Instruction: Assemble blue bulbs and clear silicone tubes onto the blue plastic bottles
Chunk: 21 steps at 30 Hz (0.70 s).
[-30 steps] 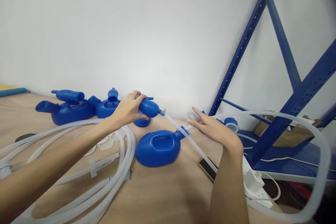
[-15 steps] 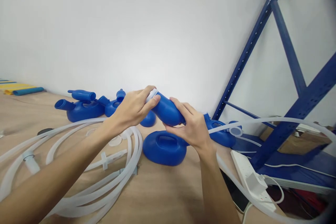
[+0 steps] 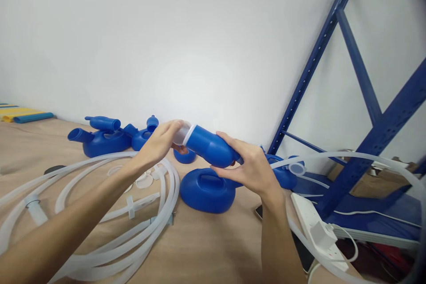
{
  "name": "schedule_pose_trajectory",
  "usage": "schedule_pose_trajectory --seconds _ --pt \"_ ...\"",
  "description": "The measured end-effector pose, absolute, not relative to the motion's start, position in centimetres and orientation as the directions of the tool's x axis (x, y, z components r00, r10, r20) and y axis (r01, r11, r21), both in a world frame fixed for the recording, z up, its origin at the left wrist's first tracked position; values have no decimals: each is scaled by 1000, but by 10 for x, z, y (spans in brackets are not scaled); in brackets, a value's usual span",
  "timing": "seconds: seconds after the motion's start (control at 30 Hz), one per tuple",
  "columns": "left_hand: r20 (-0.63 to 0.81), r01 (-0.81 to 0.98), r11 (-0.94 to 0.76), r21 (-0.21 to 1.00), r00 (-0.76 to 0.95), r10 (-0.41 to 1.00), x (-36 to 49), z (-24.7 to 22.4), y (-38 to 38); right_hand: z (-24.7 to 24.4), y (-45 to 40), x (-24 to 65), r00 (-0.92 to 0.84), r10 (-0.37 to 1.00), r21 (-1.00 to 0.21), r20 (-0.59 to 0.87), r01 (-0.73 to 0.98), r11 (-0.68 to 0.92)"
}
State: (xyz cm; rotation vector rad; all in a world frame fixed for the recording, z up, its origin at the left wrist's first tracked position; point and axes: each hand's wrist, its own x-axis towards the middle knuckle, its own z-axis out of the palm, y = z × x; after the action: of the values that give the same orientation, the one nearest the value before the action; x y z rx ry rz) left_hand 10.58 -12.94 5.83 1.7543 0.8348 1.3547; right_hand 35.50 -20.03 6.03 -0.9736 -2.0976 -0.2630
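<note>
Between my hands, above the table, is a blue tube-shaped part (image 3: 211, 144), tilted with its right end lower. A white ring (image 3: 190, 134) sits round its left end. My left hand (image 3: 169, 136) holds a translucent cap (image 3: 181, 135) against that ring; some of its fingers are hidden behind it. My right hand (image 3: 248, 159) grips the narrow right end of the blue part, thumb below and fingers above. Below them a blue bottle with a handle opening (image 3: 208, 193) lies on the table, its neck partly hidden by my right hand.
Coiled translucent tubing (image 3: 133, 253) covers the left front of the table (image 3: 206, 248). More blue bottles (image 3: 106, 142) stand behind it. White rings (image 3: 144, 180) lie nearby. At right are a power strip (image 3: 313, 222), a phone, a looping tube and a blue metal rack (image 3: 372, 151).
My left hand has moved left from the blue part's rim, and a translucent cap now shows in it. The blue part has turned to lie nearer level. My right hand has shifted slightly right and down.
</note>
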Motion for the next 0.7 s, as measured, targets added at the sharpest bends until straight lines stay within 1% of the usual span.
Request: schedule_pose_trajectory --seconds 0.03,0.1,0.17,0.23,0.27,0.3,0.33,0.4,0.43,0.47,0.53,0.6,0.7 --pt "464 113 -501 858 249 850 102 57 -130 61 -199 356 -392 595 -161 702 726 668" --pt "472 276 -515 811 209 856 94 52 -129 61 -196 355 -389 652 -214 651 730 649" --pt "544 413 -539 734 117 831 85 46 -127 60 -191 352 -377 684 -261 625 725 638" --pt "616 486 -578 655 99 781 77 43 -125 57 -185 347 -361 699 -315 617 701 640" --pt "612 482 -596 643 145 778 74 42 -124 55 -182 345 -356 702 -344 616 681 647" --pt "568 448 -605 658 232 790 72 41 -125 54 -180 343 -357 704 -372 614 656 657" --pt "484 397 -592 702 344 805 70 41 -126 52 -177 340 -365 705 -396 607 631 667" --pt "273 295 -491 820 552 788 68 41 -130 50 -175 336 -388 710 -424 588 600 679" --pt "199 262 -430 864 607 769 67 40 -132 50 -174 334 -397 712 -430 579 593 680" --pt "158 246 -385 889 625 764 66 39 -133 49 -174 332 -404 715 -433 571 592 680" --pt "137 249 -351 903 606 783 64 37 -135 48 -174 329 -412 716 -427 563 597 679" --pt "156 250 -372 894 604 782 60 36 -135 47 -175 327 -427 712 -421 558 594 686" --pt "183 236 -424 875 649 739 53 35 -137 46 -174 327 -457 693 -425 557 561 711"
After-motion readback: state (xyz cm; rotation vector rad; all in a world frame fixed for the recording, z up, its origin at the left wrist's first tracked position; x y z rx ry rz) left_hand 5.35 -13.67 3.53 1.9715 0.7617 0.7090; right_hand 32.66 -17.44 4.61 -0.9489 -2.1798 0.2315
